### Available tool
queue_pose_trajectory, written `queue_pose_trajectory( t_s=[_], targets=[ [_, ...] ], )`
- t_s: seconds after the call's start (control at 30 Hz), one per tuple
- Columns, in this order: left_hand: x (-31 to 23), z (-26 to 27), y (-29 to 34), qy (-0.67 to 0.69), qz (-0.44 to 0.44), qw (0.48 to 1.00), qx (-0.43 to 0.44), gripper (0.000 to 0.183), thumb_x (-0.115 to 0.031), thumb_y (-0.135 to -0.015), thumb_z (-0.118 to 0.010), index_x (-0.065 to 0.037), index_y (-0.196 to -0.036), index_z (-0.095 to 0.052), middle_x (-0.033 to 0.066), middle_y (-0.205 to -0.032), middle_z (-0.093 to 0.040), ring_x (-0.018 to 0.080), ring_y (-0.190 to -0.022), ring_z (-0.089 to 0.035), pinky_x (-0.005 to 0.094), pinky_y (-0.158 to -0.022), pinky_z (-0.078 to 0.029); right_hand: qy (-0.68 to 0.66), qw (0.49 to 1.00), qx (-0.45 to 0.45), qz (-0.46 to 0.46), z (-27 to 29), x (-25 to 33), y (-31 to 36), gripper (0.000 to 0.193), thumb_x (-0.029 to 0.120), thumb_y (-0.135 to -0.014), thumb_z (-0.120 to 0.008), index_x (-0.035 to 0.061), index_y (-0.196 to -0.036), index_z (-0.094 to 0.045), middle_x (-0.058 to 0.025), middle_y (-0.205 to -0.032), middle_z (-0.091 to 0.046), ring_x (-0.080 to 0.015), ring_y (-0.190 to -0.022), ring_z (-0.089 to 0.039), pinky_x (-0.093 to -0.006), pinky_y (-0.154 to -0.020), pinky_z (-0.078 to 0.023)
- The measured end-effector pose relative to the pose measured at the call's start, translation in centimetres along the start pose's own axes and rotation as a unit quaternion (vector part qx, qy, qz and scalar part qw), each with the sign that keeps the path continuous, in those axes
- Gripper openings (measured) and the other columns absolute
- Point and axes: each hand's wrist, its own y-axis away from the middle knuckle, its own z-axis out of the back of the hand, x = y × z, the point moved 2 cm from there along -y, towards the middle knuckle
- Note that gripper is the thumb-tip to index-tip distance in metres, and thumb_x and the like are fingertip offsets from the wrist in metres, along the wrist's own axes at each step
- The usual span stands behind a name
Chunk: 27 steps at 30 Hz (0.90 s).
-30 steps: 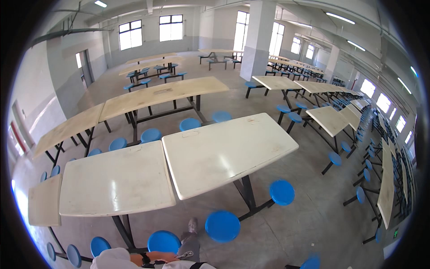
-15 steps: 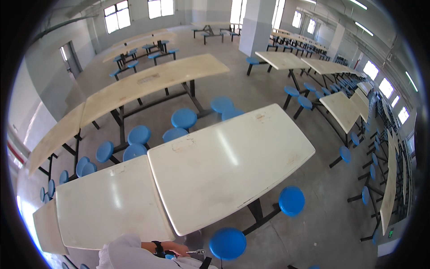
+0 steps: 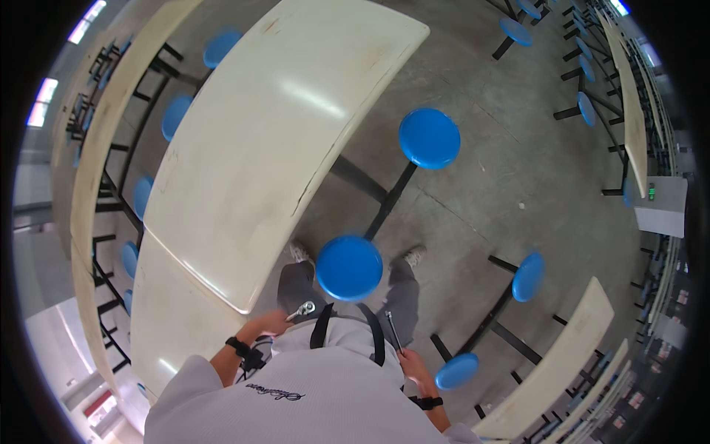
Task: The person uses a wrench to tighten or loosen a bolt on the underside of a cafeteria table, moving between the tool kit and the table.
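My left hand (image 3: 274, 323) is closed round a ratchet wrench (image 3: 304, 308), whose round metal head sticks out past the fingers beside the table corner. In my right hand (image 3: 413, 365) is a slim metal wrench (image 3: 393, 330) pointing up and away, its far end too small to make out. Straight ahead, between my legs, is a round blue stool seat (image 3: 349, 267). A second blue stool seat (image 3: 430, 139) stands farther off on the same dark metal frame (image 3: 390, 200). To the left of them lies the cream tabletop (image 3: 237, 163). Neither hand touches table or stool.
Another tabletop section (image 3: 170, 318) adjoins at the near left. Behind on the right, blue stools (image 3: 528, 277) on dark bars flank another cream table (image 3: 562, 362). A long table row (image 3: 111, 126) runs along the left, with more blue stools between. Grey concrete floor (image 3: 481, 163) lies on the right.
The view has swung downward and to the right, bringing the stools close and both hands into sight. The ratchet wrench stays in my left hand; my right hand and its wrench now show.
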Motion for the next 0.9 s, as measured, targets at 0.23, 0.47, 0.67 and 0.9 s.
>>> queue_pose_trajectory(
  t_s=[0.23,0.47,0.67,0.9],
  targets=[
    [-8.8,1.1,-1.2,-0.112,0.043,0.993,-0.019,0.036,-0.034,-0.077,-0.052,-0.001,-0.07,-0.063,0.0139,-0.059,-0.059,0.029,-0.055,-0.058,0.0413,-0.057,-0.044,-0.088,0.995,-0.031,0.04,6.5,-1.6,-2.5,0.029,0.024,-0.086,-0.048,-0.0028,-0.076,-0.053,-0.0207,-0.063,-0.053,-0.0302,-0.055,-0.047,-0.0382,-0.055,-0.039],
    [-14.5,7.6,-9.1,-0.279,0.014,0.958,0.071,0.031,-0.029,-0.073,-0.051,-0.002,-0.063,-0.061,0.0106,-0.056,-0.059,0.022,-0.052,-0.057,0.0346,-0.052,-0.045,-0.084,0.993,-0.034,0.069,2.9,-3.0,-9.3,0.026,0.02,-0.086,-0.046,-0.0017,-0.072,-0.05,-0.0139,-0.055,-0.046,-0.0184,-0.051,-0.042,-0.0357,-0.051,-0.037],
    [-23.4,11.3,-26.9,-0.164,-0.234,0.944,-0.163,0.031,-0.028,-0.077,-0.05,0.0,-0.068,-0.058,0.0176,-0.061,-0.057,0.031,-0.055,-0.056,0.0393,-0.052,-0.044,-0.181,0.979,-0.097,-0.01,0.0,-6.8,-18.2,0.024,0.017,-0.085,-0.049,-0.0005,-0.068,-0.052,-0.0095,-0.052,-0.048,-0.0177,-0.05,-0.048,-0.033,-0.048,-0.037],
    [-24.6,10.3,-33.5,0.024,-0.312,0.949,-0.021,0.028,-0.027,-0.082,-0.055,-0.003,-0.066,-0.053,0.0018,-0.053,-0.049,0.0088,-0.044,-0.046,0.0261,-0.04,-0.036,-0.329,0.912,-0.227,0.087,-4.0,-11.6,-23.5,0.032,0.019,-0.088,-0.048,0.006,-0.058,-0.052,0.0052,-0.048,-0.038,-0.0042,-0.045,-0.035,-0.0225,-0.041,-0.025]
  ],
)
